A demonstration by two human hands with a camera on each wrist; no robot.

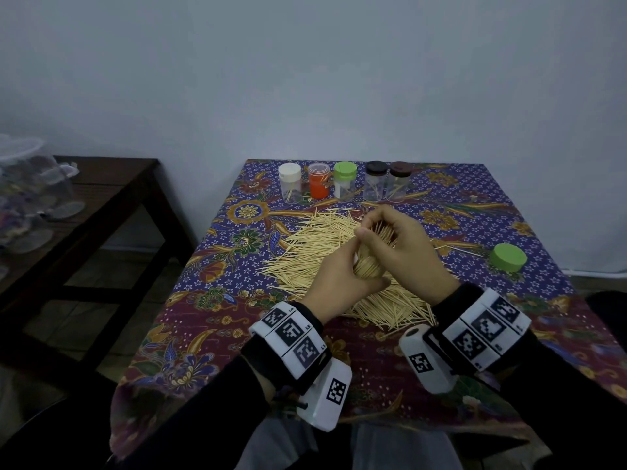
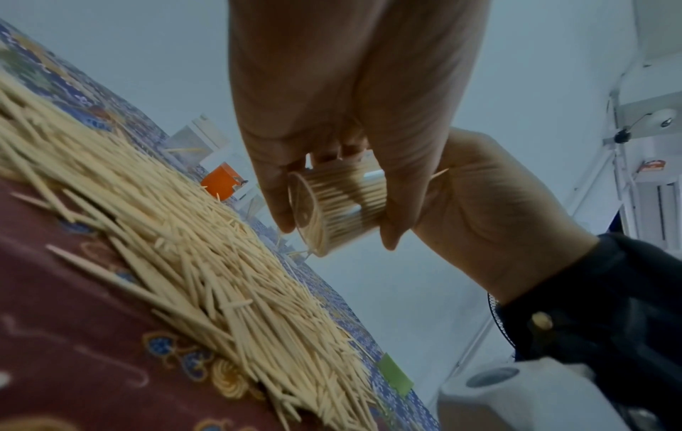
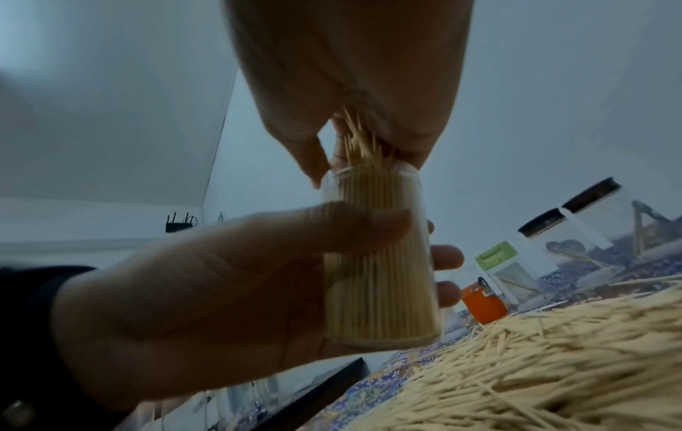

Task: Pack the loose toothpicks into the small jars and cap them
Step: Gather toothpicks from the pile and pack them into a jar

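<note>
The left hand (image 1: 334, 276) gripped the nearly full clear jar (image 3: 380, 259) above the toothpick pile (image 1: 339, 266) (steadying it) so the right hand (image 1: 403, 245) could pinch more toothpicks (image 3: 360, 143) in.

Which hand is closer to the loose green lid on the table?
Right. The right hand is over the toothpick pile, nearer the green lid at the table's right; the left hand, gripping the jar, is farther away.

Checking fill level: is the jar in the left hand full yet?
Nearly full: toothpicks pack the clear jar wall to wall; the right hand pushes more in at its mouth.
</note>
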